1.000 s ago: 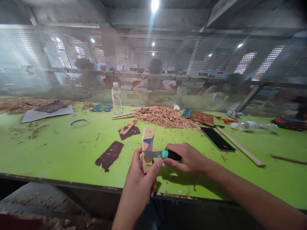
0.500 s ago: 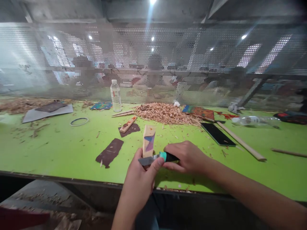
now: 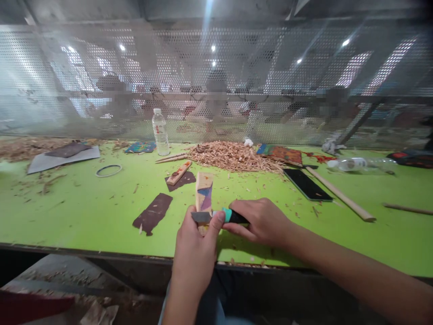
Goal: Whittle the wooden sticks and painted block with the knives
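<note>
Near the table's front edge, my left hand (image 3: 196,253) is closed around the lower part of a wooden block (image 3: 204,193) standing upright, marked with blue and purple patches. My right hand (image 3: 260,222) grips the black and teal handle of a knife (image 3: 203,217). The knife's flat blade lies across the block's near face, pointing left. My left thumb presses by the blade's base, close to the teal collar. Part of the block's lower end is hidden by my fingers.
Behind the block lies a heap of wood shavings (image 3: 233,155), with a water bottle (image 3: 160,133) upright beside it. Brown sandpaper (image 3: 154,213) lies to the left. A phone (image 3: 307,184) and wooden stick (image 3: 341,194) are at right. Perforated screen (image 3: 237,90) stands behind.
The knife blade has shifted slightly up the block, and more of the block's lower end shows beneath it. The view has also tilted a little. Both hands keep their grips.
</note>
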The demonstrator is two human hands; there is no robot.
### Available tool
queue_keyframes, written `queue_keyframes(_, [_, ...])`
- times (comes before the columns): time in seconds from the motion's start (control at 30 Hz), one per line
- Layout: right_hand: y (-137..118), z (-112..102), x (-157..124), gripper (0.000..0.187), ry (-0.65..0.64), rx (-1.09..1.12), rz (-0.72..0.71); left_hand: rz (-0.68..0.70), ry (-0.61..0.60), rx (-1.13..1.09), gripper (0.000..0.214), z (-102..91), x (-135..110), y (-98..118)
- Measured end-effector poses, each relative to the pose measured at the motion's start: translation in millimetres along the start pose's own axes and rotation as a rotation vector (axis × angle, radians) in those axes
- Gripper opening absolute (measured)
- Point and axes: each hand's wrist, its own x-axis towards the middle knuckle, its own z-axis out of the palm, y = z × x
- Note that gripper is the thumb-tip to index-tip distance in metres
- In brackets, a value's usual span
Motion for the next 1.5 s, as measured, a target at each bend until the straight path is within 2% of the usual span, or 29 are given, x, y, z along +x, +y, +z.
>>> queue_keyframes(0.27, [-5.4,1.1,-0.2,0.054,0.048,-0.044,0.024,-0.018,0.053,0.085,0.045,2.5,-0.2,1.0])
queue_keyframes(0.5, [-7.5,0.5,0.5,0.052,0.118,-0.098,0.01,-0.023,0.034,0.019,0.044,1.9,3.1,2.8])
queue_keyframes(0.67, [-9.6,-0.4,4.5,0.05,0.14,-0.041,0.101,-0.048,0.014,-0.047,0.043,3.2,2.0,4.0])
queue_keyframes(0.77, [-1.5,-6.8,7.6,0.049,0.173,0.026,0.125,-0.088,-0.046,-0.102,0.039,3.6,-2.4,4.5])
queue_keyframes(0.97, [22.2,-21.7,5.8,0.039,0.291,0.186,0.309,-0.149,-0.296,-0.221,0.04,-4.5,-3.5,3.0])
queue_keyframes(1.07, [23.0,-20.1,5.6,0.036,0.228,0.221,0.321,-0.168,-0.399,-0.327,0.047,-8.8,0.8,-0.5])
queue_keyframes(1.27, [14.2,-9.3,8.1,0.032,0.062,0.25,0.243,-0.139,-0.437,-0.306,0.039,-12.8,4.0,-3.3])
queue_keyframes(1.5, [15.1,-4.4,8.6,0.036,0.027,0.233,0.24,-0.139,-0.487,-0.377,0.041,-15.1,2.4,-5.3])
